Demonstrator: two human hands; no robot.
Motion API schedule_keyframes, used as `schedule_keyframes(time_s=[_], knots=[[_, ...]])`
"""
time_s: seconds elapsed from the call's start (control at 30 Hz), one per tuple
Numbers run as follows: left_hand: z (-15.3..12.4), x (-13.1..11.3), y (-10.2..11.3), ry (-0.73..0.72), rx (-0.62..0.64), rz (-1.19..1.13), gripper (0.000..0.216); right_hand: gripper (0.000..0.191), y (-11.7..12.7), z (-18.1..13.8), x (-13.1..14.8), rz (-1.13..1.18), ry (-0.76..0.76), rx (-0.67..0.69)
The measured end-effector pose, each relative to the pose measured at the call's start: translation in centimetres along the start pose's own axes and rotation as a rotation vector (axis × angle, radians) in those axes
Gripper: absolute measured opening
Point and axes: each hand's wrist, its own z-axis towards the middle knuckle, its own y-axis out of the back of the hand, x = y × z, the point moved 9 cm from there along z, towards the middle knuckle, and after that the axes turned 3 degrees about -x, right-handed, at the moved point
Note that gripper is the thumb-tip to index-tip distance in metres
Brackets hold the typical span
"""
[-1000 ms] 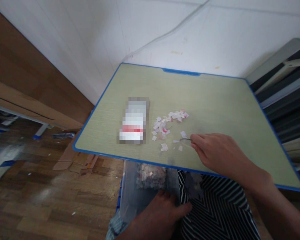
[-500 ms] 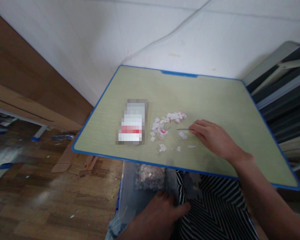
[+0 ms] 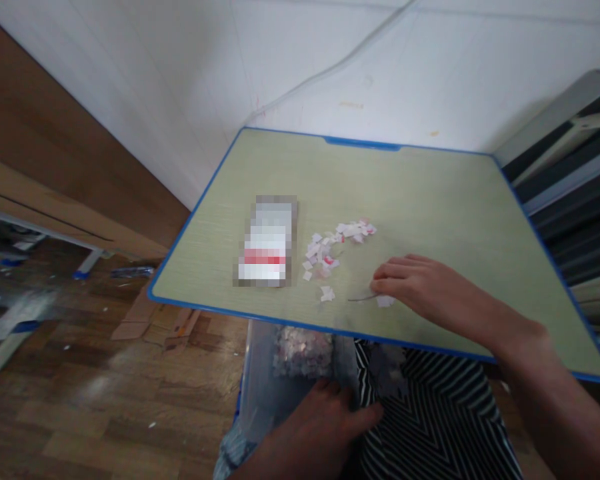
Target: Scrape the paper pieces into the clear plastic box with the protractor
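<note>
My right hand [image 3: 405,283] is closed over the green table, pinching a thin dark strip-like tool [image 3: 361,298] that points left. Paper scraps [image 3: 384,301] lie beneath its fingers. A loose curve of small white and pink paper pieces [image 3: 323,252] lies further left, with a little cluster [image 3: 327,293] nearer the front edge. Below the table, my left hand [image 3: 325,417] rests at the side of a clear plastic bin [image 3: 260,400], fingers on the bin side and thumb over the striped cloth. Inside the bin sits a heap of paper bits [image 3: 303,351].
A blurred-out phone-like rectangle [image 3: 266,240] lies on the left of the blue-edged table [image 3: 430,193]. Behind is a white wall [image 3: 300,47] with a cable. Striped cloth [image 3: 440,407] covers my lap. Flattened cardboard [image 3: 135,317] lies on the wooden floor; a folded frame [image 3: 570,140] leans at right.
My right hand has come toward the table's front edge with the thin tool, and the loose scraps there are now gathered under its fingers. My left hand stays in place.
</note>
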Motion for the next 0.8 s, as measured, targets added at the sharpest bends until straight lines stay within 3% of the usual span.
schedule_keyframes(time_s=[0.13,0.23,0.33,0.53,0.8], knots=[[0.0,0.0,0.0,0.005,-0.003,-0.006,0.046,0.024,0.6,-0.5,-0.3,-0.038,-0.059,0.002],[0.0,0.0,0.0,0.003,-0.009,0.007,0.046,0.019,0.8,0.9,0.9,-0.122,-0.02,-0.061],[0.0,0.0,-0.1,0.0,-0.027,0.012,0.048,0.018,0.0,2.0,1.7,-0.129,0.031,-0.034],[-0.1,0.1,-0.1,-0.003,-0.039,0.006,0.048,0.023,0.4,0.5,0.0,-0.026,-0.08,0.041],[0.0,0.0,0.2,0.001,-0.003,-0.003,0.048,0.027,0.3,-1.1,-1.2,0.095,-0.081,0.017]])
